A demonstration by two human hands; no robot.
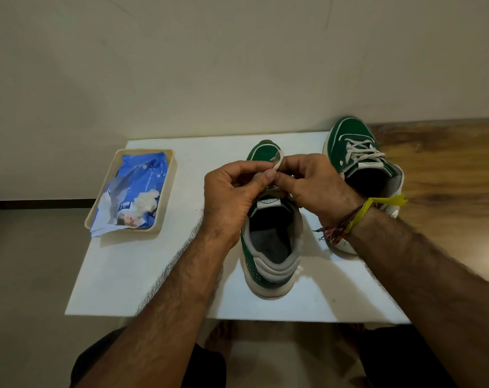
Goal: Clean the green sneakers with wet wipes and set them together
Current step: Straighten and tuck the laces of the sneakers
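A green sneaker (271,247) with a white sole stands in the middle of the white board (142,264), heel toward me. My left hand (232,189) and my right hand (313,183) meet above its tongue, and both pinch its white lace (278,161). The second green sneaker (358,155) stands laced at the back right, partly behind my right wrist. A blue wet wipes pack (134,191) lies in a beige tray (165,197) at the left, with a white wipe sticking out of its opening.
The white board rests on a wooden surface (447,175) that runs on to the right. A plain wall rises right behind the board. Below the board's near edge are my knees and the floor. A yellow thread band circles my right wrist.
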